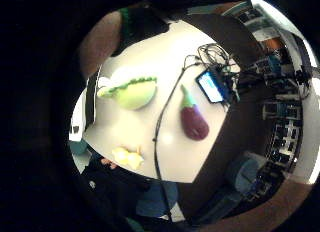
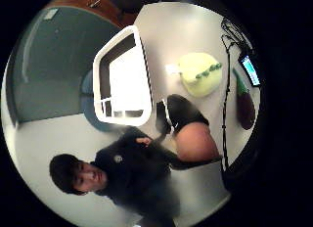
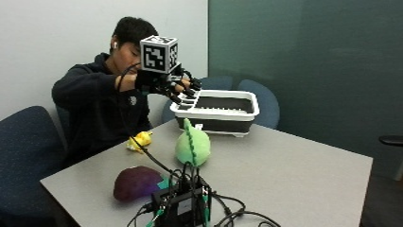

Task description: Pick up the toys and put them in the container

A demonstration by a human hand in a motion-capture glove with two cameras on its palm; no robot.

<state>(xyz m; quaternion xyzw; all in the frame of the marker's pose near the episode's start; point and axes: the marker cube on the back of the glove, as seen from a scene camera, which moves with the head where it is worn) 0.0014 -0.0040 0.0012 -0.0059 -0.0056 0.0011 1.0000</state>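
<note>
My gloved right hand [image 3: 178, 88] is raised above the table, just beside the near end of the white-rimmed black container [image 3: 217, 111]. Its fingers are spread and hold nothing. A green plush toy [image 3: 192, 144] stands on the grey table in front of the container. A small yellow toy [image 3: 140, 140] lies at the table edge by the person. A purple eggplant toy [image 3: 135, 182] lies nearer the camera. The palm views show the green plush [image 1: 131, 92], the eggplant [image 1: 193, 122], the yellow toy [image 1: 127, 157] and the container [image 2: 122, 85] below the hand.
A black electronics box [image 3: 182, 203] with tangled cables sits at the table's near edge, and one cable [image 3: 148, 153] runs from it up to the hand. A small lit screen [image 1: 210, 86] lies beside it. Blue chairs [image 3: 25, 142] surround the table.
</note>
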